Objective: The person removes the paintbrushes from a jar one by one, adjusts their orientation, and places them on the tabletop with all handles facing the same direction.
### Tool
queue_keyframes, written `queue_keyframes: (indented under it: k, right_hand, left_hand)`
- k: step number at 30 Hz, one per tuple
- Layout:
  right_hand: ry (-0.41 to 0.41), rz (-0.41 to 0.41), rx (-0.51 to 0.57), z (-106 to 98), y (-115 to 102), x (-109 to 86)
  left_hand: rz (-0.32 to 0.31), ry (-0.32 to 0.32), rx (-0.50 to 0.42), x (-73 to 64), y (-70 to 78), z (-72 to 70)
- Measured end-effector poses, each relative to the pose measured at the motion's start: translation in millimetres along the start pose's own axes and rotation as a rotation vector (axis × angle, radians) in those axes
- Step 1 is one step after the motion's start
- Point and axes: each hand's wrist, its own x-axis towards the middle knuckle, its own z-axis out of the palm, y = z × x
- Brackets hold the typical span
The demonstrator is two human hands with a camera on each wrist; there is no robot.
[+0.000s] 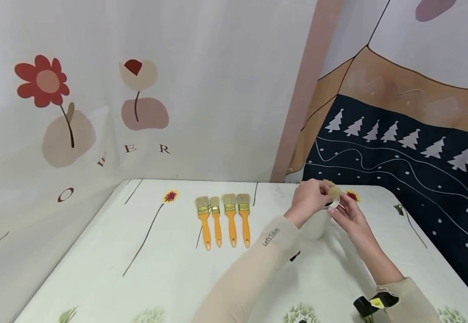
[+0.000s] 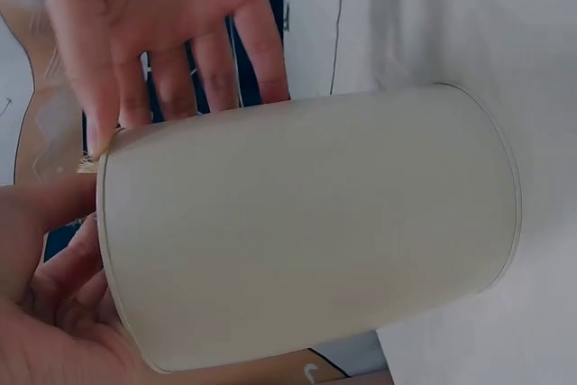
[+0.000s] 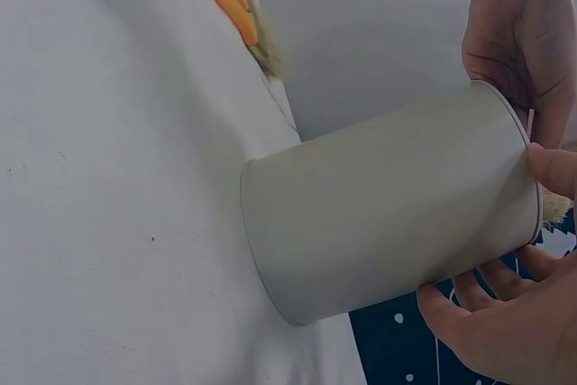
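A tall pale cylindrical container [image 1: 313, 228] stands at the right back of the table, its smooth side filling much of the left wrist view. My right hand [image 1: 353, 216] holds it near the rim, thumb at the top edge and fingers along the outer side. At its mouth, my left hand [image 1: 308, 199] has curled fingers beside pale brush bristles [image 1: 333, 191], which also show past the rim in the right wrist view. The left fingers seem to pinch this paintbrush; its handle is hidden by the hands and container.
Several paintbrushes [image 1: 231, 220] with orange handles lie in a row left of the container, bristles toward the back. The white flower-print table [image 1: 97, 251] meets a pale curtain [image 1: 218, 112] behind. A dark tree-print cloth [image 1: 419, 179] hangs along the right.
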Motion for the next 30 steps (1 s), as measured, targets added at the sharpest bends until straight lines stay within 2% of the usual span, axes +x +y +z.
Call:
queue_keyframes:
  k: [3,7,10,14,18,26,30]
  right_hand:
    - [-0.005,0.002,-0.006,0.3,-1.2,0.6]
    - [-0.005,-0.013,0.008,0.1,-3.5,2.1]
    - [-0.006,-0.02,0.021,0.1,-4.4,2.7]
    - [-0.01,-0.018,0.019,0.2,-3.0,1.3]
    - [-0.01,-0.015,0.004,0.5,-2.0,0.3]
    - [-0.002,0.009,-0.017,1.3,-4.8,-0.1]
    - [0.0,0.018,-0.019,2.0,-4.8,0.9]
  left_hand:
    - [-0.003,-0.003,-0.049,-0.7,-2.9,-2.6]
    - [0.058,0.002,-0.126,-0.3,-7.6,-7.8]
    - [0.103,0.005,-0.239,0.0,-12.5,-11.6]
    - [0.122,0.0,-0.402,-1.3,-20.9,-14.6]
    - [0.13,0.001,-0.495,-2.8,-26.1,-20.1]
    - [0.186,0.005,-0.666,-4.8,-21.0,-41.7]
    - [0.194,0.033,-0.72,-6.1,-18.4,-54.5]
